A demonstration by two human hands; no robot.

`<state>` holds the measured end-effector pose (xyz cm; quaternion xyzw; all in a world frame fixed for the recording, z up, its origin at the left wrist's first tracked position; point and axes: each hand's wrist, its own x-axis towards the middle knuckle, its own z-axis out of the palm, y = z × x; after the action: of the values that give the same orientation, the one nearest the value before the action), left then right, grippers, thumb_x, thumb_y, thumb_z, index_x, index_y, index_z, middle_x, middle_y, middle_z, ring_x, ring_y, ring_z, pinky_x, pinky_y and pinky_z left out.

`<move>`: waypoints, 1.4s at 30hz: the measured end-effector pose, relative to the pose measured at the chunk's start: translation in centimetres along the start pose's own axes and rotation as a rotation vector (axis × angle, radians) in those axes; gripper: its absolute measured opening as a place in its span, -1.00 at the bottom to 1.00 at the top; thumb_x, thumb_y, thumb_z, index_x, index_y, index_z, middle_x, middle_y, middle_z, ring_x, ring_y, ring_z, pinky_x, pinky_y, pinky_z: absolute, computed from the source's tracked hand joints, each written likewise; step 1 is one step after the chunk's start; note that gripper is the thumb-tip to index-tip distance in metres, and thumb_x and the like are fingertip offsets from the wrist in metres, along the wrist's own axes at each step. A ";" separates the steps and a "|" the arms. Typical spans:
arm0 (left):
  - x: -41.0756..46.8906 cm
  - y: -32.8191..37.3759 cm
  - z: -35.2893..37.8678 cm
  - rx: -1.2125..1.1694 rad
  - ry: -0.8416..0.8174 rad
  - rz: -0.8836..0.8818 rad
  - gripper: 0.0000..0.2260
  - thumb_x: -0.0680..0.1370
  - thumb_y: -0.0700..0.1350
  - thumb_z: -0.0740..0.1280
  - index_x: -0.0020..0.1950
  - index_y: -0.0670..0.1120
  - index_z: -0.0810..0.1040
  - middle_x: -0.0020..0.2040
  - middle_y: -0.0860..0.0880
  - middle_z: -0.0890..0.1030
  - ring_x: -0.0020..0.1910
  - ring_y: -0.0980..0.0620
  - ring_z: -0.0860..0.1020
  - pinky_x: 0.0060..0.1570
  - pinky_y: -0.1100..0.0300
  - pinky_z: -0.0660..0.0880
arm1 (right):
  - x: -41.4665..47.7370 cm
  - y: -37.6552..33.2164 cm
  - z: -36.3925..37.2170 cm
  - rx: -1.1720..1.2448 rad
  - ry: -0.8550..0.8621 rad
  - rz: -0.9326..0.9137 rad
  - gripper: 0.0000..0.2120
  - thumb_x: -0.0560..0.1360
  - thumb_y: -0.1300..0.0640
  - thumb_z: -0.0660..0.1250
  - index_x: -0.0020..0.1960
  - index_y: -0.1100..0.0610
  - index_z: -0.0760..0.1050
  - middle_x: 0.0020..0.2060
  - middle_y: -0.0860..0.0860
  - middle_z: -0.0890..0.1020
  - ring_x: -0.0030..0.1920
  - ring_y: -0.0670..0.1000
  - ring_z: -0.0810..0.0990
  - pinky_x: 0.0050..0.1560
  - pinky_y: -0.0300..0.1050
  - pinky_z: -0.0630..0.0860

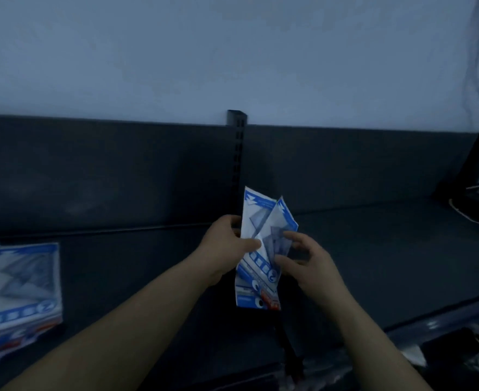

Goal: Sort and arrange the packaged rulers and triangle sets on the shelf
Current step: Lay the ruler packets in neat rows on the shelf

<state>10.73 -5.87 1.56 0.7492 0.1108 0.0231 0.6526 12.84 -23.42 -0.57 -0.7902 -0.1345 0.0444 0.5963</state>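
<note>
Triangle-set packets [256,277], two blue-and-white ones fanned apart at the top, stand upright between both hands. The left hand [230,244] grips their left edge with its thumb across the front, and the right hand [303,261] pinches the right packet with curled fingers and thumb. They sit just below the slotted upright [237,153] of the shelf [373,263]; well left of that upright, a stack of like packets [21,283] lies flat.

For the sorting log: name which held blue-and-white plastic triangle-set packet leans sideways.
The tilted packet by the right hand, fanned rightward; the upright packet rises higher, pinched by the left hand.
</note>
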 end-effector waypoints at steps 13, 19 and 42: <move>-11.4 -3.7 -21.4 0.274 0.482 0.059 -0.80 0.52 -0.24 0.38 0.09 -0.05 0.50 -0.04 0.07 0.65 -0.13 0.16 0.62 -0.22 0.23 0.56 | -1.8 -7.5 21.7 -0.033 -0.345 -0.032 -0.79 0.43 0.19 0.44 0.01 0.02 0.49 -0.07 0.05 0.61 -0.12 0.03 0.66 -0.26 -0.19 0.59; -15.3 -5.3 -29.9 0.484 0.590 0.006 -0.77 0.52 -0.19 0.38 0.13 -0.03 0.47 0.03 0.04 0.59 -0.15 0.18 0.53 -0.26 0.29 0.44 | -3.4 -10.2 31.3 -0.143 -0.433 -0.086 -0.82 0.45 0.18 0.42 -0.01 0.03 0.47 -0.15 0.05 0.57 -0.21 0.03 0.62 -0.25 -0.10 0.61; -24.9 -10.0 -41.3 0.930 0.720 0.090 -0.71 0.58 0.05 0.27 0.27 0.02 0.53 0.18 0.07 0.57 0.15 0.10 0.51 0.04 0.30 0.38 | -9.6 -16.6 43.1 -0.685 -0.477 -0.651 -0.61 0.58 0.00 0.21 0.39 0.05 0.37 0.38 -0.05 0.40 0.39 -0.06 0.30 0.46 -0.12 0.11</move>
<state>-22.24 30.63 0.59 0.9056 0.2919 0.2530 0.1753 -8.99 18.36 2.13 -0.8251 -0.5116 -0.0110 0.2396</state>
